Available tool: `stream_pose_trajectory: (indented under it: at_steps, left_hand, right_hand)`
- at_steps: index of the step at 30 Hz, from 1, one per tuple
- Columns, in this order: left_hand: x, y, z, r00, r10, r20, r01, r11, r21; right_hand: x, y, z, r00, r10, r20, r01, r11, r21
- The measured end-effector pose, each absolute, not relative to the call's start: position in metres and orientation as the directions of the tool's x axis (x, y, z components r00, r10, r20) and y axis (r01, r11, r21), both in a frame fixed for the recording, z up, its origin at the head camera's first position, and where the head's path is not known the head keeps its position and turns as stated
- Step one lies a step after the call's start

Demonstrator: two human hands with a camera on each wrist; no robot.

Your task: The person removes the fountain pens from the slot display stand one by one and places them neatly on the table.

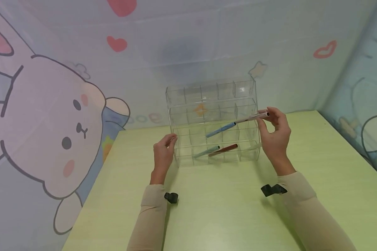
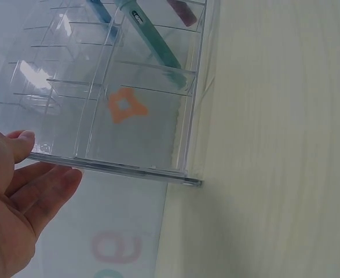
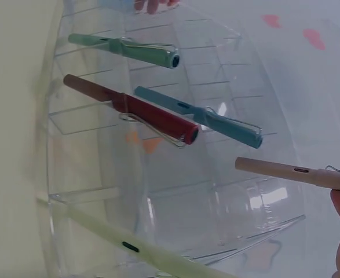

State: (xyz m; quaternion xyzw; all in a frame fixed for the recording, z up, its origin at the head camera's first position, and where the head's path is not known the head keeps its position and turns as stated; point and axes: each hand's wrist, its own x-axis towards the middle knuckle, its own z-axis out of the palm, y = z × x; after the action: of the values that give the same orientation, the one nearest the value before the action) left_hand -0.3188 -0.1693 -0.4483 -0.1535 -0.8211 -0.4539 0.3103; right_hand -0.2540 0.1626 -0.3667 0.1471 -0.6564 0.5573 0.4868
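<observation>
A clear tiered display rack with divided compartments stands on the table. My left hand pinches the rack's left side edge, thumb on one face and fingers on the other in the left wrist view. My right hand holds a pale pinkish-beige pen by its capped end, over the right part of the rack. A blue pen leans in the second tier from the bottom. In the lowest tier lie a green pen, a dark red pen and, at the right, a pale yellow-green pen.
The rack stands near the back of a light yellow-green table. Behind it hangs a printed cloth with hearts and a large cartoon rabbit. Black wrist cameras sit on both sleeves.
</observation>
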Motion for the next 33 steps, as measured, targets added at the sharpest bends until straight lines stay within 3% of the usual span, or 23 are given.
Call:
stream_pose_trajectory:
  at_steps: [8,17,28,33]
  left_hand:
    - [-0.305,-0.173,-0.454,-0.781,-0.028,0.624,0.506,0.558,0.658]
    - [-0.31,-0.178,-0.45,-0.774,-0.04,0.632,0.509,0.555,0.658]
    - [-0.317,-0.173,-0.447,-0.756,-0.036,0.654,0.538,0.536,0.651]
    - [-0.317,-0.169,-0.449,-0.769,-0.038,0.638,0.524,0.534,0.663]
  right_hand:
    - [-0.258,0.179,-0.379,-0.483,0.379,0.79,-0.76,0.268,-0.592]
    - [-0.257,0.177,-0.36,-0.454,0.392,0.8,-0.831,0.137,-0.539]
    - [-0.246,0.178,-0.348,-0.533,0.34,0.775,-0.841,-0.119,-0.527]
    - [-0.24,0.181,-0.346,-0.607,0.276,0.746,-0.792,-0.125,-0.598]
